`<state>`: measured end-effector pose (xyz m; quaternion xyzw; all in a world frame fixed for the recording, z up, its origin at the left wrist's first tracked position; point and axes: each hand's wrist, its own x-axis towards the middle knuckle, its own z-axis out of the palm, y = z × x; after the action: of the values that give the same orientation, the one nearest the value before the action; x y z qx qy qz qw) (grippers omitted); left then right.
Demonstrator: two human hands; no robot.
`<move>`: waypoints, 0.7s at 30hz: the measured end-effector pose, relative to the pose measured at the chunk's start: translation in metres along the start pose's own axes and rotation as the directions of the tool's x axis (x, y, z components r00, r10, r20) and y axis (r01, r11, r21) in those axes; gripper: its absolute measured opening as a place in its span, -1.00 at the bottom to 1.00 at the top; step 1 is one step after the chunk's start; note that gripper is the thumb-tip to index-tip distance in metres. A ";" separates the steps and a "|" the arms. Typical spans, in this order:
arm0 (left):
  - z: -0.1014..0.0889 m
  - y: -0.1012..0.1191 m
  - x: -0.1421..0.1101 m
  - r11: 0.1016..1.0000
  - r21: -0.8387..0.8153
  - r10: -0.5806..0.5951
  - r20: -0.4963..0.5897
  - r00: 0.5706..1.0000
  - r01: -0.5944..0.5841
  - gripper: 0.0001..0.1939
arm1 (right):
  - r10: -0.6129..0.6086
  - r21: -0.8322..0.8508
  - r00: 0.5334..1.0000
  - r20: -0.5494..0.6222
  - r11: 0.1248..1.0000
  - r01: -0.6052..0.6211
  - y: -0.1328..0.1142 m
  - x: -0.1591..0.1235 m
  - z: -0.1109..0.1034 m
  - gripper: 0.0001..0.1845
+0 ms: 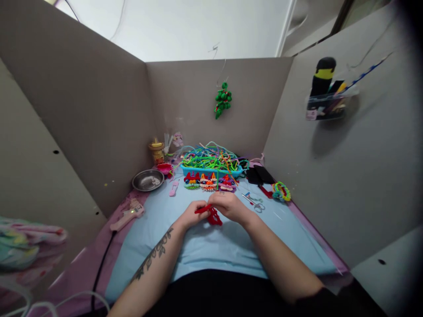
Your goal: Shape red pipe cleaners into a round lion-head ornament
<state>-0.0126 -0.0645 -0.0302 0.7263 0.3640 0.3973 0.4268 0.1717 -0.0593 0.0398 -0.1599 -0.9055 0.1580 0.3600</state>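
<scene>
My left hand (193, 214) pinches a red craft piece (216, 217) with gaps in it, just above the blue cloth (211, 251). Its lower part hangs to the right of my left fingers. My right hand (231, 206) is closed at the top edge of the same red piece, its fingertips close to my left thumb. A thin green strand (217, 179) rises behind my right hand; whether it is held I cannot tell. Just beyond my hands, several colourful woven-looking pieces (209, 182) lie in a row before a blue tray (193, 171) heaped with fuzzy craft stems (214, 157).
On the left are a metal bowl (145, 181) with small white bits, a pink glue gun (128, 215) with a black cord, and a pink tool (173, 188). Scissors (257, 204), a dark phone (264, 174) and a yellow-green ring (281, 192) lie right. Grey partitions (218, 75) enclose the table.
</scene>
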 end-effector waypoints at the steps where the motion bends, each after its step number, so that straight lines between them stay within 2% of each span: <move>1: 0.000 0.001 0.000 1.000 0.006 0.001 0.009 1.000 -0.001 -0.70 | -0.018 -0.029 1.000 0.023 0.999 0.019 -0.001 0.002 0.000 -0.71; 5: -0.001 0.007 -0.001 1.000 -0.018 0.005 0.037 0.999 -0.004 -0.69 | -0.059 -0.115 0.993 0.103 0.991 0.071 -0.002 0.008 -0.002 -0.69; 9: -0.001 0.007 -0.001 0.998 -0.056 0.031 0.047 0.998 -0.028 -0.68 | -0.064 -0.087 0.966 0.251 0.992 0.088 0.001 0.015 -0.004 -0.71; 13: 0.003 0.008 0.000 0.996 -0.085 -0.028 -0.006 1.000 0.028 -0.78 | 0.027 -0.053 0.949 0.314 0.999 -0.011 0.009 0.020 -0.002 -0.81; 15: 0.005 0.010 0.000 0.996 -0.077 -0.044 -0.037 0.998 0.041 -0.84 | 0.144 -0.051 0.943 0.299 0.990 -0.135 0.013 0.020 0.001 -0.87; 18: 0.006 0.013 0.002 0.998 -0.055 -0.016 -0.060 0.998 0.013 -0.83 | 0.322 -0.007 0.914 0.245 0.944 -0.331 0.017 0.017 0.007 -0.82; 21: 0.004 0.013 0.003 0.998 -0.060 0.011 -0.073 0.997 -0.016 -0.86 | 0.362 -0.029 0.926 0.110 0.932 -0.361 0.018 0.011 0.013 -0.91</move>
<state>-0.0051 -0.0679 -0.0189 0.7005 0.3622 0.4373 0.4324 0.1582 -0.0411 0.0304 -0.3159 -0.8802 0.2269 0.2719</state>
